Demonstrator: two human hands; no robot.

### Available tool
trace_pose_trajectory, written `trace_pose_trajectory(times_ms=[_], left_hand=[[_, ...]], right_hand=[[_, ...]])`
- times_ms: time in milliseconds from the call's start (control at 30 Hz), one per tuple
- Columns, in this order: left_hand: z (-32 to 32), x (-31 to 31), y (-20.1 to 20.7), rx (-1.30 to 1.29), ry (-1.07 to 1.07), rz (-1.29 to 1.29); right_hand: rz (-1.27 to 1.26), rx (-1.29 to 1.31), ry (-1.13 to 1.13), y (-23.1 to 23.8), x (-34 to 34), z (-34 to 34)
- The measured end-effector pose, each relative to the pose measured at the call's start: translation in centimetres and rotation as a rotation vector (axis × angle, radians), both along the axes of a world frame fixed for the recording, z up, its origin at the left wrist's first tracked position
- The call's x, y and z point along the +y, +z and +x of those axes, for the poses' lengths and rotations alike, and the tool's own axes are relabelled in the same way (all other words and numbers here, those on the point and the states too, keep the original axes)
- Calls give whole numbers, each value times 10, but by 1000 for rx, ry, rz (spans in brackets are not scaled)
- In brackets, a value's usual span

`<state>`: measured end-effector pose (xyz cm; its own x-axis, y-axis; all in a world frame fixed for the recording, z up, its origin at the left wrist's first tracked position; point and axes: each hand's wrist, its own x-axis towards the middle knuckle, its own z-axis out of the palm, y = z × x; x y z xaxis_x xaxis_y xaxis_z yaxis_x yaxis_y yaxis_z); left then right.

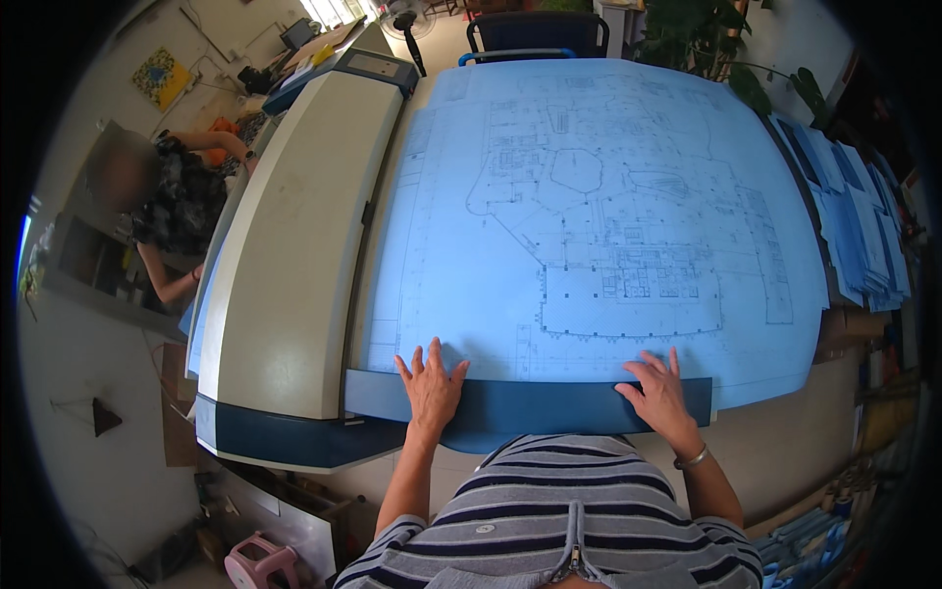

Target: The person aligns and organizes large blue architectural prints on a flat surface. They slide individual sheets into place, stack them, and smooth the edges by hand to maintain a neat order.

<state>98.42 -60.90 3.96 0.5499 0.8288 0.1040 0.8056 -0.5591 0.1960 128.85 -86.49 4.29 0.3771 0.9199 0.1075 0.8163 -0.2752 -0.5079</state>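
A large blue sheet with a printed building plan lies spread over the feed table of a wide beige and dark blue plan-printing machine. My left hand rests on the sheet's near edge and the table's dark blue front rail, fingers spread. Farther right, my right hand is over the same rail, its fingers apart and its tips at the paper's near edge. Neither hand grips anything. The sheet's left edge runs along the machine's slot, and its right side hangs past the table.
Across the machine on the left, another person stands with arms reaching to its far side. Folded blue sheets are stacked at the right. A black chair stands beyond the table, a plant beside it. A pink stool sits lower left.
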Motion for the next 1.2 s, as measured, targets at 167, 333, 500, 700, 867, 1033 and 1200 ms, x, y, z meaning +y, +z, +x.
trace_pose_trajectory(times_ms=[167,333,500,700,867,1033,1200], left_hand=[[4,-7,-4,12,-28,-15],[5,-7,-1,-11,-6,-18],[5,-7,0,-16,17,-17],[7,-14,0,-9,64,3],[11,-17,-6,7,125,22],[21,-23,-5,26,207,38],[45,-36,5,77,214,18]], right_hand=[[29,-22,-38,2,-2,2],[-13,-17,-24,-1,-5,2],[-8,-6,-5,1,-6,1],[-16,23,46,7,-9,5],[-37,50,106,7,-11,12],[-15,52,162,4,-15,17],[7,65,181,-3,-17,18]])
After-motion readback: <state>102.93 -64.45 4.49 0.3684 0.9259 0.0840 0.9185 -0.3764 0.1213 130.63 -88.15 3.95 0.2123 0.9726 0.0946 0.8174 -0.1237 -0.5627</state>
